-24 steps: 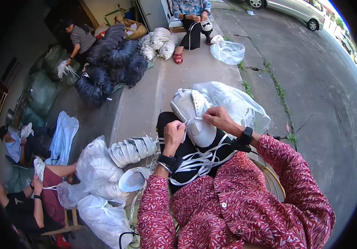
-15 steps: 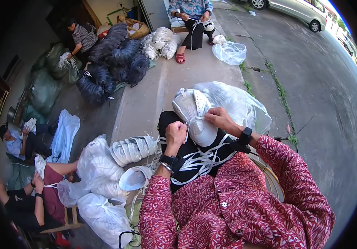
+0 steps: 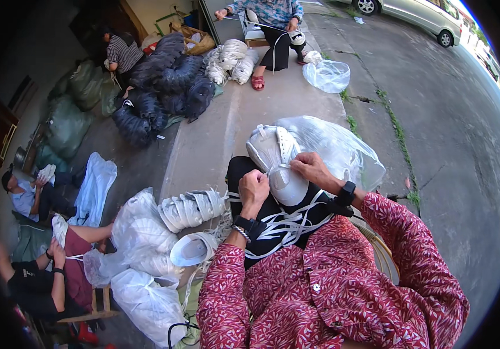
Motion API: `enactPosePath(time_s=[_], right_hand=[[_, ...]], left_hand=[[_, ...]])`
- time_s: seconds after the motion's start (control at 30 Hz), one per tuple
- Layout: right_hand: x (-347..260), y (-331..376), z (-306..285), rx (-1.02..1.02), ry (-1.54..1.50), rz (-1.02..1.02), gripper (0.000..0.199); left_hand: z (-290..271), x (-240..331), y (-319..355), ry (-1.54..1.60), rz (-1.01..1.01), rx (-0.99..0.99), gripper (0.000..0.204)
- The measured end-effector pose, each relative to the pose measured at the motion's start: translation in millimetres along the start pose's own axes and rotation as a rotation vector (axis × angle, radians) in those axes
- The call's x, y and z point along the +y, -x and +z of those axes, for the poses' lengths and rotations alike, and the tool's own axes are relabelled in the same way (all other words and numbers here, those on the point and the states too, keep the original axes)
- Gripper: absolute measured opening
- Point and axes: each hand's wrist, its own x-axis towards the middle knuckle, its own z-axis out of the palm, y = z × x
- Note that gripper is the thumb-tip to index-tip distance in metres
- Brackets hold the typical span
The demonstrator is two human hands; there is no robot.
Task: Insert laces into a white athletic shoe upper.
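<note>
A white shoe upper point(image 3: 276, 160) rests on my lap, tongue toward me. My right hand point(image 3: 312, 169) pinches a white lace at its eyelets. My left hand point(image 3: 254, 188) is closed around the lace just left of the shoe. A bundle of loose white laces point(image 3: 285, 222) lies across my dark trousers below both hands. I wear red patterned sleeves and a dark watch on each wrist.
A row of laced white uppers point(image 3: 193, 208) and one more point(image 3: 191, 249) lie at my left, beside white bags point(image 3: 139, 232). A clear plastic bag point(image 3: 334, 148) sits behind the shoe. Other seated people work at the left and far ahead; black bundles point(image 3: 165, 87) are piled beyond.
My left hand has pulled the lace a little down and to the left. The shoe and my right hand have stayed about where they were.
</note>
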Motion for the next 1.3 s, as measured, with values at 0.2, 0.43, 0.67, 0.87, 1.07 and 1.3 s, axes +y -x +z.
enactPosePath(time_s=[0.2, 0.43, 0.67, 0.87, 1.07, 1.3], right_hand=[[-1.4, -1.2, 5.9, -0.002, -0.015, -0.050, 0.029], [-8.2, -3.3, -2.4, 0.026, 0.291, -0.179, 0.027], [-31.2, -7.1, 10.8, 0.069, 0.822, -0.579, 0.019], [-37.2, -11.9, 18.5, 0.055, 1.011, -0.535, 0.017], [-25.2, -24.6, 5.8, 0.035, 0.761, -0.374, 0.017], [-21.1, -13.1, 11.7, 0.094, 0.620, -0.363, 0.021]], left_hand=[[-1.4, 7.3, 3.8, -0.153, 0.084, 0.083, 0.020], [-11.3, 32.9, 4.1, -0.366, 0.219, -0.030, 0.012], [-12.1, 34.8, 5.8, -0.345, 0.228, -0.011, 0.010], [-11.1, 28.4, 4.6, -0.282, 0.144, -0.027, 0.014], [-5.2, 29.3, 3.8, -0.249, 0.107, -0.031, 0.018], [-5.5, 25.0, 5.6, -0.232, 0.055, -0.041, 0.018]])
